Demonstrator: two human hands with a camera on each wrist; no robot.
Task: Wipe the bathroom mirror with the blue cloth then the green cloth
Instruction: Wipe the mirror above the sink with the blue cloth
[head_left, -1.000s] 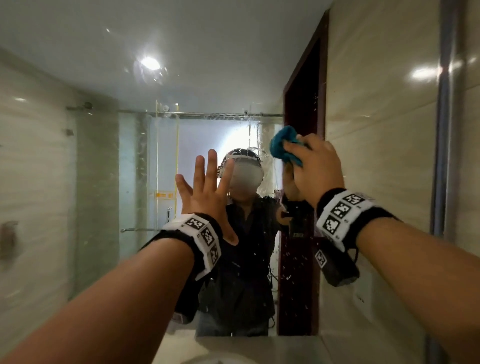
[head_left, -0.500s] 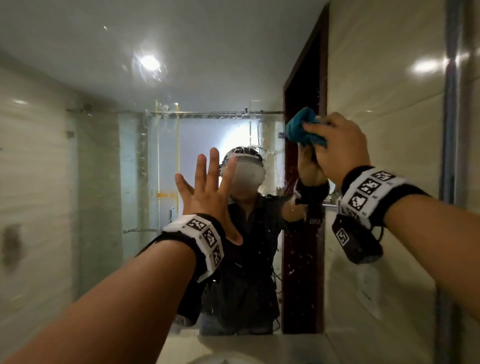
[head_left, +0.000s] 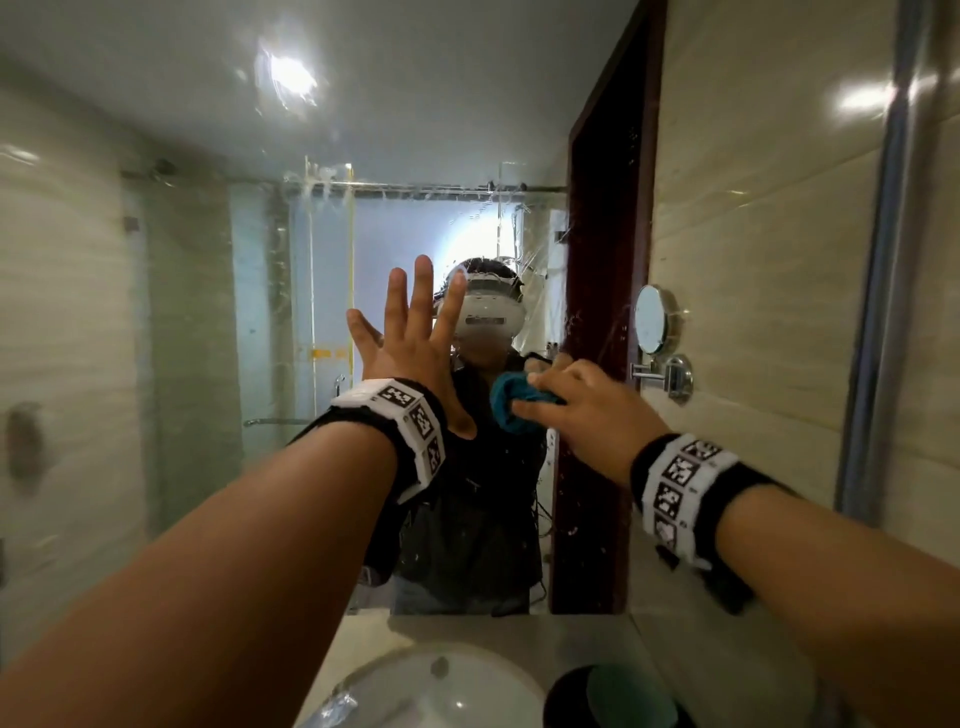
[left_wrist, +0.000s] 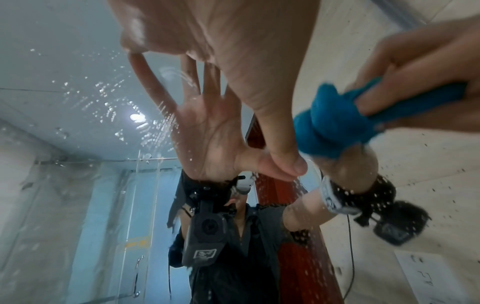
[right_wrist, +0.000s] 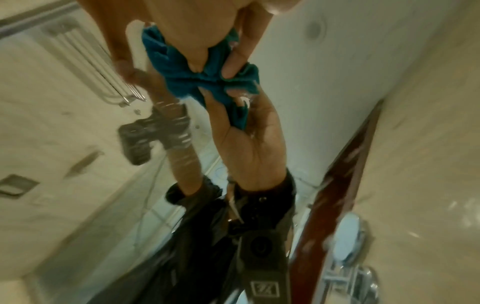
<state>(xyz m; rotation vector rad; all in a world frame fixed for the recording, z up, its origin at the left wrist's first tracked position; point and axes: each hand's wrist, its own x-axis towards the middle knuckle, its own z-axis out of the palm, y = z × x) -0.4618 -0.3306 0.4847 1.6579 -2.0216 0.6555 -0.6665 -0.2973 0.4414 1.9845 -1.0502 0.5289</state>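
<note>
Our left hand lies spread flat on the mirror; our right hand bunches the blue cloth, soft, light and damp-looking, best gripped by its wadded middle.

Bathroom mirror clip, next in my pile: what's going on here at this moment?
A person is wiping the bathroom mirror. The right hand grips the bunched blue cloth and presses it on the glass near the middle. The left hand is spread flat, its fingers straight, and appears to rest on the mirror beside the cloth. Water droplets and streaks show on the glass. A sink sits below. The green cloth cannot be picked out for certain, so that step looks not yet begun.
</note>
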